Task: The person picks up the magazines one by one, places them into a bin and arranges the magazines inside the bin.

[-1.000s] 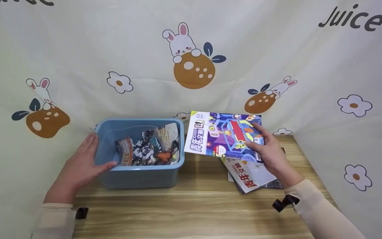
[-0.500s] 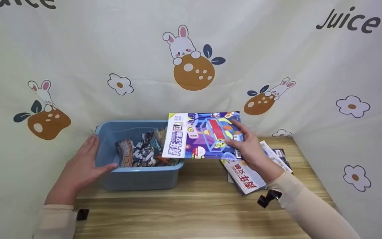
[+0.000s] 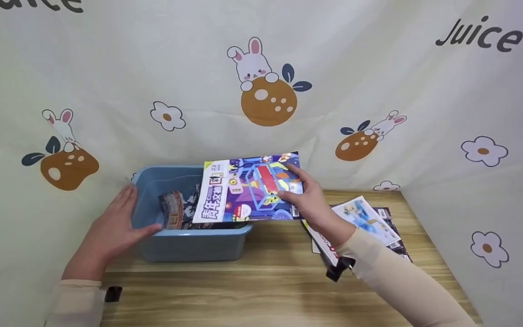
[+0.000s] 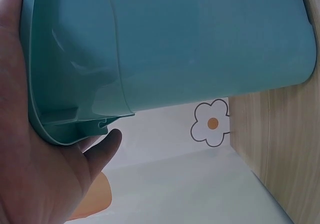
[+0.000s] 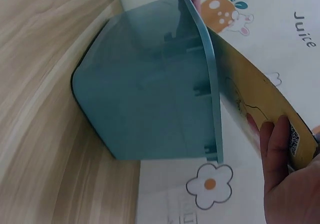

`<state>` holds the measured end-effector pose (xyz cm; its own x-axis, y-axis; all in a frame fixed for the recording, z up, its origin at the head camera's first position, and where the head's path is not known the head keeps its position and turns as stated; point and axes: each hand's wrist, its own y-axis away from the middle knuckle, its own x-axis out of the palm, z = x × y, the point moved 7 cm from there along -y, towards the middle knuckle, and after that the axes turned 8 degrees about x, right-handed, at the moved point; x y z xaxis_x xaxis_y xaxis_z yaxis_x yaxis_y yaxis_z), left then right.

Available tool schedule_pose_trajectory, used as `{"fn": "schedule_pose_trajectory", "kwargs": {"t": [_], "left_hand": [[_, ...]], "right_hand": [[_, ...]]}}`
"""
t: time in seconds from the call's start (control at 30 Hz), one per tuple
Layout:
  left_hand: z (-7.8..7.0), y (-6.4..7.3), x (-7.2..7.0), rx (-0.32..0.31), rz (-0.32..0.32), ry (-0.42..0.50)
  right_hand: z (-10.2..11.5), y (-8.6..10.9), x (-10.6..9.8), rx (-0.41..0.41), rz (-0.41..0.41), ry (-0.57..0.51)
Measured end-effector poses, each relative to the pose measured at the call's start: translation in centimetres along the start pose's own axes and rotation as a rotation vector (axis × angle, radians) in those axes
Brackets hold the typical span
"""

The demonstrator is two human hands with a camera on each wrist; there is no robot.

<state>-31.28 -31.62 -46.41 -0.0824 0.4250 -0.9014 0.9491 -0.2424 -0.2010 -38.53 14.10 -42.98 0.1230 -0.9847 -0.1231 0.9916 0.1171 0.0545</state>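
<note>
My right hand [image 3: 313,206] pinches a magazine [image 3: 252,188] with a purple picture cover by its right edge, thumb on top and fingers beneath. The magazine spans the right part of a blue plastic bin [image 3: 191,246]. From the right wrist, its yellowish back cover [image 5: 250,83] shows beside the bin's rim. My left hand [image 3: 111,227] holds the bin's left rim at the front corner; the left wrist view shows the fingers hooked round the rim [image 4: 31,83]. Inside the bin lies a dark magazine [image 3: 171,209], mostly hidden by the held one.
Several more magazines [image 3: 363,218] lie fanned in a loose pile on the wooden table [image 3: 243,295], right of the bin, partly under my right forearm. A pale curtain [image 3: 198,68] printed with rabbits and oranges surrounds the table at the back and sides.
My right hand has carried the purple magazine leftward from beside the bin to over its right part, uncovering more of the pile. My left hand has kept its hold on the rim.
</note>
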Motion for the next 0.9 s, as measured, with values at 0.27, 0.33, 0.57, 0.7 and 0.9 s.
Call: {"fn": "schedule_pose_trajectory", "kwargs": {"t": [0.27, 0.33, 0.57, 0.7, 0.9], "left_hand": [[0.2, 0.0, 0.1, -0.016, 0.007, 0.008], [0.3, -0.1, 0.2, -0.015, 0.004, 0.012], [0.4, -0.3, 0.5, -0.024, 0.017, 0.021], [0.3, -0.4, 0.5, -0.024, 0.016, 0.02], [0.3, -0.2, 0.2, -0.03, 0.012, 0.025]], "right_hand": [[0.5, -0.8, 3.7, 0.015, 0.037, -0.005], [0.6, -1.0, 4.6, 0.02, 0.035, -0.005], [0.9, -1.5, 7.3, 0.016, 0.04, 0.005], [1.3, -1.5, 8.8, 0.024, 0.075, 0.005], [1.7, -1.4, 10.8, 0.055, 0.087, 0.029]]}}
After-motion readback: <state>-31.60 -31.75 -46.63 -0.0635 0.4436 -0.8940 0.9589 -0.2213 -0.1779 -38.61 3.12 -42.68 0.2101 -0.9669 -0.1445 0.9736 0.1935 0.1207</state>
